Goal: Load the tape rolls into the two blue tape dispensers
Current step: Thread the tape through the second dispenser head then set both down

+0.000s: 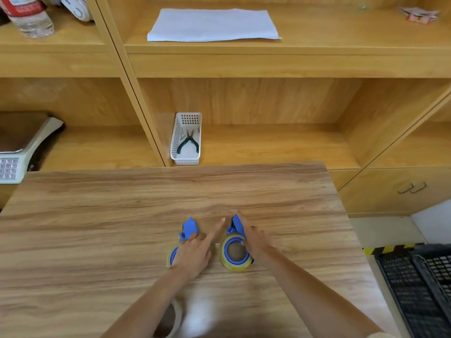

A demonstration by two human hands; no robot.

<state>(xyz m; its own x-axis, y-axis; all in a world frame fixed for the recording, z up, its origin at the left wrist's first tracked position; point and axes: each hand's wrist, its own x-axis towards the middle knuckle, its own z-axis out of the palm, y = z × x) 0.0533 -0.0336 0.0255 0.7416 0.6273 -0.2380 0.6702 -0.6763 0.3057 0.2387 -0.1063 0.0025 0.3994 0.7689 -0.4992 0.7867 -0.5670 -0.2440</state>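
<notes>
Two blue tape dispensers lie side by side near the front middle of the wooden table (122,215). The left dispenser (189,228) carries a yellowish tape roll (170,258), mostly hidden under my left hand (195,252), which rests on it with the index finger stretched forward. The right dispenser (235,224) holds a yellowish tape roll (234,264) around its blue hub. My right hand (255,240) lies along its right side, fingers extended and touching it. Another pale tape roll (177,315) lies near the table's front edge, partly behind my left forearm.
Wooden shelving stands behind the table. A white basket (177,142) with green-handled pliers (188,143) sits on the shelf just past the table's far edge. A scale (14,154) is at the left, a white sheet (212,25) above, a black crate (415,289) at the right.
</notes>
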